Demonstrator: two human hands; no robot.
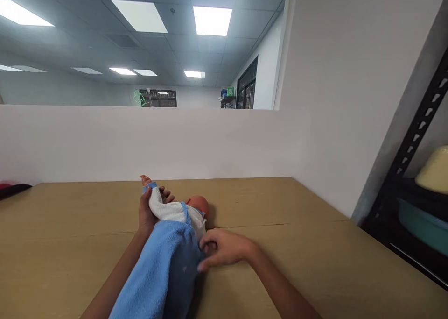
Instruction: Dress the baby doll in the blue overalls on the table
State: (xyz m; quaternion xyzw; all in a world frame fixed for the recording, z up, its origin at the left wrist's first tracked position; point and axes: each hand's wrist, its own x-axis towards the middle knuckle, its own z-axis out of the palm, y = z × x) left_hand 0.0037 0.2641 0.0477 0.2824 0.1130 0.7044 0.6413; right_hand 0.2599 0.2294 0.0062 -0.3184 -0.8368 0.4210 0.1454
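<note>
A baby doll (pixel 170 210) in a white top with blue trim lies on its side on the table, its head pointing away from me. Blue fleece cloth (pixel 150 267) covers its lower part and reaches toward me past the bottom of the view. My left hand (pixel 147 211) is wrapped round the doll's raised sleeve, with the small doll hand sticking up above it. Beside the cloth's right edge is my right hand (pixel 224 250), its thumb and curled fingers apart. Its fingertips meet the cloth's edge, but a grip on it does not show. The doll's face is turned away.
The wooden table (pixel 262 202) ends at a white wall (pixel 210 146) with a wide opening above. On the right, a black metal shelf (pixel 406 165) holds a yellow item (pixel 434 172) and a teal basin (pixel 423 225). A dark object (pixel 14 190) sits at the far left.
</note>
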